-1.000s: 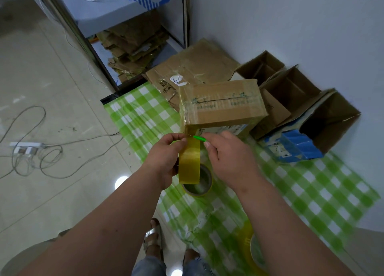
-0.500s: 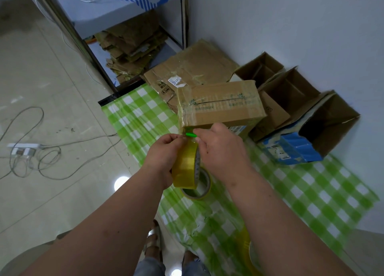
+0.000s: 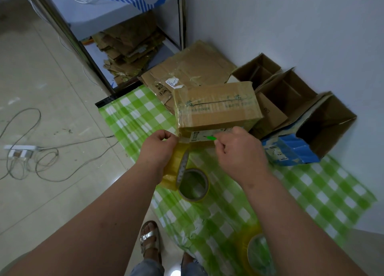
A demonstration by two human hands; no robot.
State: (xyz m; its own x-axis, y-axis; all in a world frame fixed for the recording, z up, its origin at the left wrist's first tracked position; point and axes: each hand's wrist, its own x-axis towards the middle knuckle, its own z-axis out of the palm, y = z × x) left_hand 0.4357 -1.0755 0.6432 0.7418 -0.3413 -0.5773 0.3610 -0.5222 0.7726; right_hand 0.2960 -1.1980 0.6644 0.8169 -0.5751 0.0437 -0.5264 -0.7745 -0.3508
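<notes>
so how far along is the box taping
Done: the cardboard box is closed, with clear tape over its top seam. In hand: the left hand grips the tape roll, its strip running up to the box's near corner; the right hand pinches a small green tool beside it. Left, probably: cutting the strip free and pressing it down.

A pale wall [image 3: 291, 26] fills two o'clock; glossy beige floor tiles [image 3: 41, 72] spread toward nine; a metal-framed shelf [image 3: 68, 36] stands at eleven.
</notes>
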